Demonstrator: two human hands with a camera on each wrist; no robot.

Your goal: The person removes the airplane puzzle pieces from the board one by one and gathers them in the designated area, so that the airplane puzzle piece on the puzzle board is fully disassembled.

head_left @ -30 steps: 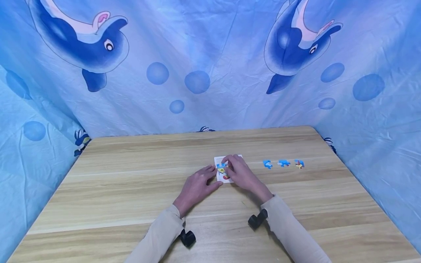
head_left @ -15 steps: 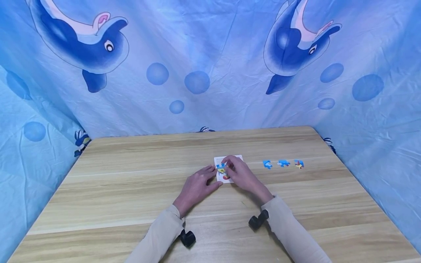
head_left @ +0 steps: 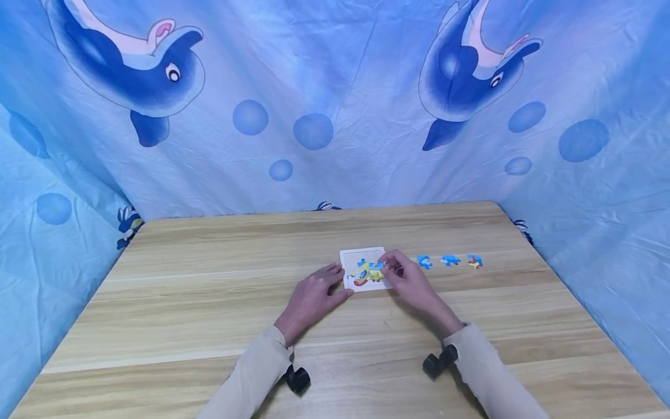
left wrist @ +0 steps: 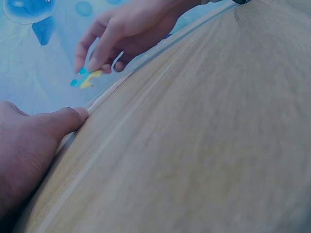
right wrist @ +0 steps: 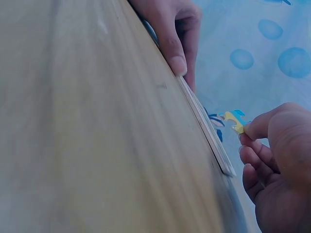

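A white puzzle board [head_left: 348,252] lies near the middle of the table. My left hand [head_left: 314,295] rests on the table, fingertips and thumb touching the board's left edge and lower left corner. My right hand [head_left: 413,283] pinches a yellow and blue jigsaw piece [right wrist: 235,121] between thumb and fingers. In both wrist views that piece stands above the board's edge, tilted. Another section of picture [head_left: 360,278], yellow with red, sits inside the board at the left. The right fingers cover the board's right side in the head view.
Three loose jigsaw pieces lie in a row right of the board: a blue one [head_left: 424,262], a blue and white one [head_left: 450,260] and a blue one with red and yellow [head_left: 474,261]. A blue dolphin curtain [head_left: 335,174] hangs behind the wooden table [head_left: 209,326].
My right hand has moved right across the board and now shows the yellow and blue jigsaw piece in its pinch. My left hand has stayed at the board's edge.
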